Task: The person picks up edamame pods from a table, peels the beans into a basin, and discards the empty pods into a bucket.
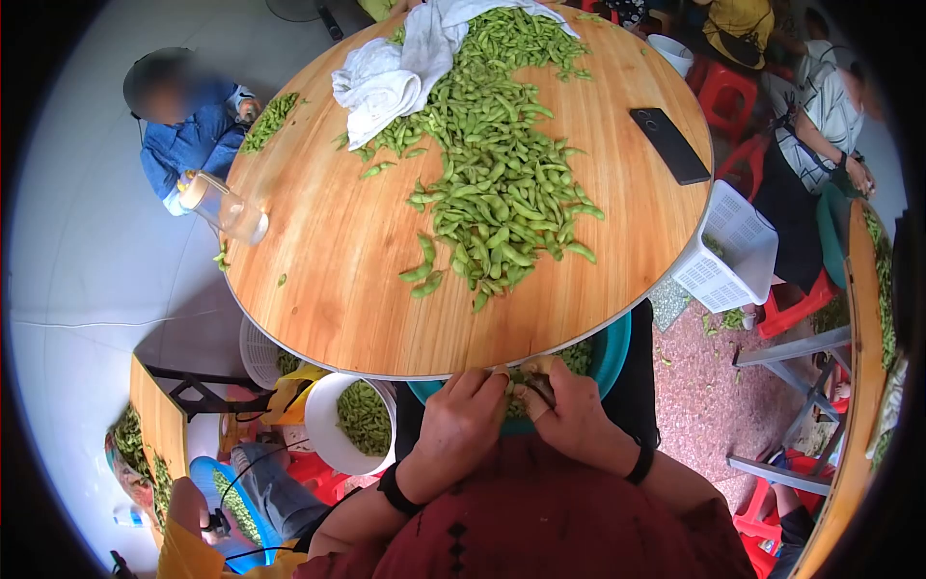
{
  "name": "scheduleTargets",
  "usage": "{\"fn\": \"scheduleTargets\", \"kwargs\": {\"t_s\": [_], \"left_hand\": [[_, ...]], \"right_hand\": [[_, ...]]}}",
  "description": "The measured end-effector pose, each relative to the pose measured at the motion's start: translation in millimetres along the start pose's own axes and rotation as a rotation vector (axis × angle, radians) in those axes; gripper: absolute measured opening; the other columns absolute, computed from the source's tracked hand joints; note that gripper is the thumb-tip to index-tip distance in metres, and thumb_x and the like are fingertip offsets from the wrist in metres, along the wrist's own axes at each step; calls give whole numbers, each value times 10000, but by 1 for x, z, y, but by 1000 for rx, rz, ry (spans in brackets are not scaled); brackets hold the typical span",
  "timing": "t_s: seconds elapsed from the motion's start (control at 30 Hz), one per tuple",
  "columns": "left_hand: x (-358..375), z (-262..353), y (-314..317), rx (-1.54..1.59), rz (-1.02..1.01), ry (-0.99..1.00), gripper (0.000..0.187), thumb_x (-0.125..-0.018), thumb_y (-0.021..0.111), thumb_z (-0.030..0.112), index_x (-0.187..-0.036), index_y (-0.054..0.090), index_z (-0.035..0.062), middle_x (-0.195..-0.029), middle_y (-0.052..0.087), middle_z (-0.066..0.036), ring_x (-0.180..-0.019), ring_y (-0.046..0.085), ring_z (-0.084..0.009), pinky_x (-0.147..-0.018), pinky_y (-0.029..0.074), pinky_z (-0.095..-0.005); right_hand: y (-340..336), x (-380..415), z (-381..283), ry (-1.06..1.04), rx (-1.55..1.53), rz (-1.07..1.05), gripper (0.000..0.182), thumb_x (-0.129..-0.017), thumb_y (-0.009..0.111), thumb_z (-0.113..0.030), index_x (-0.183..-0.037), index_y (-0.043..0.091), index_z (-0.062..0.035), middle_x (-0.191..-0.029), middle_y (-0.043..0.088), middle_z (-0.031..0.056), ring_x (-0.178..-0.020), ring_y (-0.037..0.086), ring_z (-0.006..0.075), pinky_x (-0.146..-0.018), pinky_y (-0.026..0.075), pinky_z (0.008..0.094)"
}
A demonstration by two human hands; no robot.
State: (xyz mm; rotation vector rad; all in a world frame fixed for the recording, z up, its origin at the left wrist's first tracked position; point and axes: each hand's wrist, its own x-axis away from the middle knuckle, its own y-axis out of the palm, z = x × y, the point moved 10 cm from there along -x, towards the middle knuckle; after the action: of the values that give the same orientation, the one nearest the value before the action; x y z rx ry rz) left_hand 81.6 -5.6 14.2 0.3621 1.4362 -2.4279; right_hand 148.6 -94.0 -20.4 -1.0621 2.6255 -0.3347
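My left hand (463, 410) and my right hand (569, 410) meet at the near edge of the round wooden table (338, 299), above a teal basin (617, 352). Fingers of both hands are pinched together around a small green bean pod (521, 388), which they mostly hide. Shelled green beans (577, 359) show in the basin, partly covered by my hands and the table edge. Ahead of my hands, a long heap of green bean pods (502, 203) stretches across the tabletop, with a few loose pods at its near end.
A white cloth (386, 82) lies against the heap. A black phone (668, 145) is on the right, a clear bottle (231, 210) at the left edge. A bucket of beans (323, 415) stands lower left, a white basket (723, 256) right. Other people sit around.
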Motion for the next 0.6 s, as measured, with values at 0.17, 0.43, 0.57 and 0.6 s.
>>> {"fn": "scheduleTargets", "kwargs": {"t_s": [0.17, 0.43, 0.57, 0.6], "left_hand": [[-6, 4, 2, 17, -52, -3, 194, -718, 675, -3, -903, 614, 4, -809, 572, -124, -723, 595, -313, -639, 512, -404], [42, -44, -32, -233, -569, -229, 233, -706, 741, 284, -835, 679, 100, -764, 612, -106, -730, 644, -317, -615, 514, -430], [-14, -67, -83, -219, -143, -163, 168, -779, 649, 102, -936, 665, 46, -930, 657, -153, -866, 625, -353, -734, 515, -431], [-26, -75, -87, -247, -3, -70, 193, -773, 630, 47, -964, 651, 23, -943, 654, -163, -897, 618, -356, -761, 513, -436]], "right_hand": [[-3, -4, -14, 48, -62, -69, 180, -863, 622, -63, -1017, 553, -1, -832, 630, 190, -745, 640, 360, -653, 509, 383], [-4, 7, 27, 43, 103, -163, 162, -892, 598, -119, -1020, 568, -24, -832, 634, 199, -759, 638, 379, -657, 512, 415], [18, 14, 37, -41, 346, -313, 195, -936, 544, -204, -998, 551, -19, -806, 624, 219, -790, 626, 408, -679, 499, 477], [20, 13, 32, -47, 345, -313, 195, -936, 544, -204, -998, 551, -19, -806, 624, 219, -790, 626, 408, -679, 499, 477]]}}
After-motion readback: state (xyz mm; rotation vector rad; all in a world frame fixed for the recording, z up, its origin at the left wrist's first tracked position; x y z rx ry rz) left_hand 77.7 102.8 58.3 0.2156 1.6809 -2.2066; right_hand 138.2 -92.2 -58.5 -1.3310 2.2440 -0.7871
